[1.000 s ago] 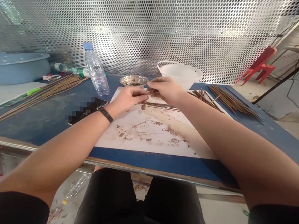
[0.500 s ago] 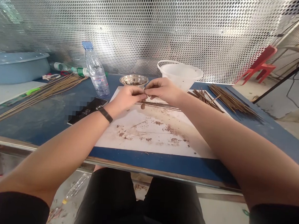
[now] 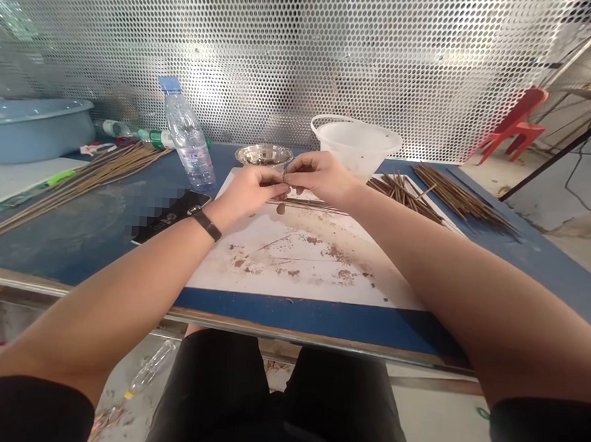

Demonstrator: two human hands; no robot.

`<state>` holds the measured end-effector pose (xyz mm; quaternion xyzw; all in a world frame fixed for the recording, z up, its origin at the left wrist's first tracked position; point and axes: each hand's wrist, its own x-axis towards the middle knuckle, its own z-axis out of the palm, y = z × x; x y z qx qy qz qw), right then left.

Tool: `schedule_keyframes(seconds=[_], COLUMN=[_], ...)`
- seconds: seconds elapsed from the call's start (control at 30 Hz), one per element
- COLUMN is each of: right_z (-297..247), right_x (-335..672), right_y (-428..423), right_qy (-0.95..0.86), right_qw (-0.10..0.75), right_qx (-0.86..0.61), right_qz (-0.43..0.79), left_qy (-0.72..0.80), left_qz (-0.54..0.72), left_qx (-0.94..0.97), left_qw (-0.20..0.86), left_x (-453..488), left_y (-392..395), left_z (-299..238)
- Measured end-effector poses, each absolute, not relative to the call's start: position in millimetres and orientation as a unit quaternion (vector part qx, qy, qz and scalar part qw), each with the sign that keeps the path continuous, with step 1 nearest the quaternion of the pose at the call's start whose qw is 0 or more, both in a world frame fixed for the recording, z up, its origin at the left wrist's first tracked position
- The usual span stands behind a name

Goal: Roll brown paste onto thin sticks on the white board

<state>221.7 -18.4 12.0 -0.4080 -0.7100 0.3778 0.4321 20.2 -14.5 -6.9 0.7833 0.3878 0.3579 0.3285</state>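
Note:
My left hand (image 3: 250,190) and my right hand (image 3: 315,175) meet fingertip to fingertip over the far part of a stained white board (image 3: 303,255). Both are pinched on a small brown bit I cannot make out. Just beneath the fingers lie a few thin brown sticks (image 3: 316,205) and a small brown lump (image 3: 280,209) on the board. A black band sits on my left wrist. A small metal bowl (image 3: 263,155) stands right behind my hands.
A white plastic tub (image 3: 356,145) stands behind my right hand, a water bottle (image 3: 186,134) and a dark phone (image 3: 168,216) to the left. Stick bundles lie at left (image 3: 77,182) and right (image 3: 457,199). A blue basin (image 3: 31,128) sits far left; perforated metal screen behind.
Both hands have drawn closer together, the fingertips now touching. The view has shifted slightly; the things on the table have stayed put.

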Motion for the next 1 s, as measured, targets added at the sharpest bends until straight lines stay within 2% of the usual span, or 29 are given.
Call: schedule_keyframes(seconds=[0.67,1.0], right_z=[11,19], right_x=[225,234], right_y=[-18,-13], right_qy=[-0.721,-0.741], right_qw=[0.434,0.41], right_qx=[-0.403,-0.419], right_qz=[0.361,0.328], left_qy=[0.417,0.385], left_qz=[0.315,0.344], left_qx=[0.786,0.775], left_qw=[0.331,0.365], left_x=[17,19], left_y=[-21,-20], left_z=[-1,-1])
